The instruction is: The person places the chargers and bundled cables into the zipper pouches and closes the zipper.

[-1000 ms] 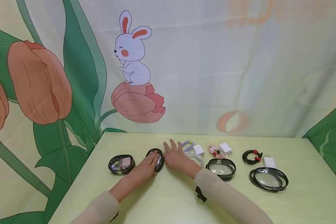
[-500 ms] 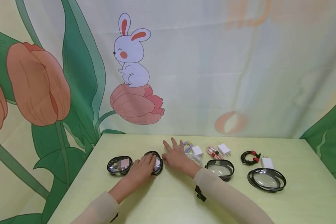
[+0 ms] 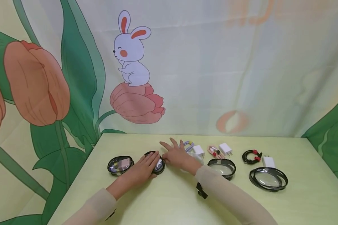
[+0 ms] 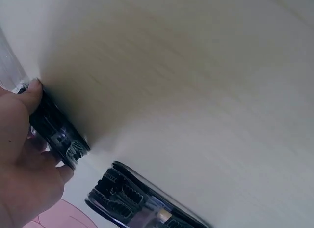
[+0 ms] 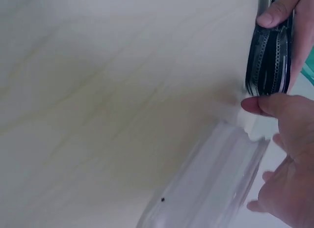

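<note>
Evidently one filled pouch (image 3: pixel 120 165) is done, lying just left of the left hand (image 3: pixel 142 170). That hand grips a second pouch (image 3: pixel 159 165), fingers across its top; the right hand (image 3: pixel 176 156) pinches at its end, other fingers spread, though I can't make out a zip tab. Right of those fingers, three unfilled pouches (image 3: pixel 221 177), with cables (image 3: pixel 250 157) and chargers (image 3: pixel 225 148) loose behind, look left to do.

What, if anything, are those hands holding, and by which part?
The left hand holds a black-edged clear pouch, fingers across its top, thumb at its near edge. The right hand is at its right edge; any pinch is unclear.
</note>
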Motion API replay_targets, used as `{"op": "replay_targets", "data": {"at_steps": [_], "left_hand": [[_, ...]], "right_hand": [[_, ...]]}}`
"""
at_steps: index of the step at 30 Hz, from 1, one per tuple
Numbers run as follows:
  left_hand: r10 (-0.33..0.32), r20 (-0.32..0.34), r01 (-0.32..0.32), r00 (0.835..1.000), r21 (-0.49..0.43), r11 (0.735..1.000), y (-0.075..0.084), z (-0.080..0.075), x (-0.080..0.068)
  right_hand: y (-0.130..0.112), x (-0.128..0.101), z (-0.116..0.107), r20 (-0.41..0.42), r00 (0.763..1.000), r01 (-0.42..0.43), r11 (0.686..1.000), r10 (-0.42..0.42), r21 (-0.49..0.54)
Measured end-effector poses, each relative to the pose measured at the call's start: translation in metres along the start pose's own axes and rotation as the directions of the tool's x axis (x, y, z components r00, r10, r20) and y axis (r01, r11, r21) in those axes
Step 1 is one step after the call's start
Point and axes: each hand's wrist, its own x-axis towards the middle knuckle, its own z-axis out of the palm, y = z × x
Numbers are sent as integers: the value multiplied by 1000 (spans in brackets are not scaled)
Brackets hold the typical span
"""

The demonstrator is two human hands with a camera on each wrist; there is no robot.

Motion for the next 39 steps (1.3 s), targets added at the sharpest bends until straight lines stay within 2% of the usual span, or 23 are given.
{"op": "replay_targets", "data": {"at_steps": [4,8,14,17,19,22,25,31,39], "left_hand": [[-39,-31,39,999,-1,999,5,0,3],[-104,-19,104,994,9,995,8,-2,8],[-179,32,180,983,-16,984,12,-6,7],[-200,15,200,980,-7,980,13,-7,2],[-191,-10,191,981,13,981,13,-7,-1],[-143,-44,144,989,22,989,10,-7,-4],[-90,-45,90,995,6,996,6,-4,-4],[-40,-62,41,997,14,999,4,7,-6],[-37,-123,44,992,54,998,8,9,-6]], "right_hand": [[2,-10,-3,53,997,49,998,-51,40],[2,-18,-3,66,994,78,995,-83,67],[-3,-18,-2,16,999,27,996,-28,80],[-4,-16,0,4,1000,-20,996,20,88],[-4,-13,1,-4,998,-54,995,55,85],[-3,-8,4,-8,995,-97,993,98,68],[-1,-3,6,-17,993,-112,992,114,58],[-4,-4,6,-28,995,-90,994,91,59],[-8,-14,3,-8,1000,-15,997,15,77]]}}
